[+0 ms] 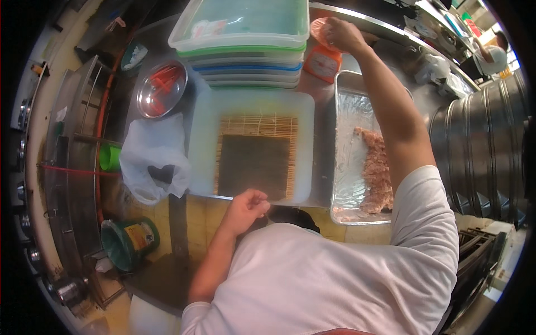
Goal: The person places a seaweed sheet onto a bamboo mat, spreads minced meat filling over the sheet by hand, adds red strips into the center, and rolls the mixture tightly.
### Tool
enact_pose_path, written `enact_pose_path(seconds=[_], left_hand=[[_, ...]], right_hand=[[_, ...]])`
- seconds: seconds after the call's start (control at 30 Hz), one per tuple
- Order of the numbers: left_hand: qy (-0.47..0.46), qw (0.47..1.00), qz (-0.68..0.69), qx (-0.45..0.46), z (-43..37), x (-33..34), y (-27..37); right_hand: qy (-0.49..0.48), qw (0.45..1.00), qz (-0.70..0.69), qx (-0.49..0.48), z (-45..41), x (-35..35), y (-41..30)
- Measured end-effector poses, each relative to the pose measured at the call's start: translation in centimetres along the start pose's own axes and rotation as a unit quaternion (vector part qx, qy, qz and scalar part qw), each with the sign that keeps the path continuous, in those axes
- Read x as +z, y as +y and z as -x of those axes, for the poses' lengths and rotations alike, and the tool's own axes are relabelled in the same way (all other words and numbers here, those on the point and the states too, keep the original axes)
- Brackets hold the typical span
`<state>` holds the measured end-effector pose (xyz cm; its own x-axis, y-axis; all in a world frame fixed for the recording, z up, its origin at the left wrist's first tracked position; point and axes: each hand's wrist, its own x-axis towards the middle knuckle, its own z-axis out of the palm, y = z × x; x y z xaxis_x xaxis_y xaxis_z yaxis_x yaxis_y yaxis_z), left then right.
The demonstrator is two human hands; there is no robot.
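A sheet of nori (pixel 254 165) lies on a bamboo rolling mat (pixel 259 124), which rests on a pale cutting board (pixel 205 138). My left hand (pixel 248 209) is at the board's near edge, its fingers loosely curled; whether it holds anything is unclear. My right hand (pixel 341 35) reaches over the pan of an orange kitchen scale (pixel 322 63), its fingers down at the pan; what they hold is hidden. Below my right arm, a metal tray (pixel 347 159) with a shiny lining carries minced meat-like filling (pixel 374 176) along its right side.
Stacked plastic containers (pixel 243 42) stand behind the board. To the left are a metal bowl (pixel 140 94) of orange-red sticks and a white plastic bag (pixel 142 146). A green bucket (pixel 119 243) stands below. Large metal vessels (pixel 481 155) are at right. Another person (pixel 492 58) is far right.
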<state>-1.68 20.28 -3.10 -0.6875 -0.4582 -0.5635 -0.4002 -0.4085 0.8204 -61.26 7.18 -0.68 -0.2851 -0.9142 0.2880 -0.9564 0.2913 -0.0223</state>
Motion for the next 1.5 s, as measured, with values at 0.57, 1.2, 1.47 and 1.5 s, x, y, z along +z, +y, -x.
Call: enact_pose_path(seconds=[0.57, 1.2, 1.47, 1.5], left_hand=[[0.134, 0.983, -0.016, 0.122, -0.9, -8.7, 5.1], [-0.047, 0.951, -0.078, 0.297, -6.8, -9.9, -0.7], [-0.060, 0.903, -0.219, 0.365, -7.4, -10.7, -0.7], [-0.057, 0.921, -0.209, 0.324, -7.1, -10.9, -0.4]], right_hand=[[-0.130, 0.670, -0.721, 0.115, 18.4, -9.9, -20.5], [-0.012, 0.896, -0.434, 0.093, 31.7, -3.8, -37.6], [-0.045, 0.958, -0.284, 0.015, 32.8, -1.0, -37.9], [-0.049, 0.946, -0.318, 0.041, 32.5, -2.2, -38.4]])
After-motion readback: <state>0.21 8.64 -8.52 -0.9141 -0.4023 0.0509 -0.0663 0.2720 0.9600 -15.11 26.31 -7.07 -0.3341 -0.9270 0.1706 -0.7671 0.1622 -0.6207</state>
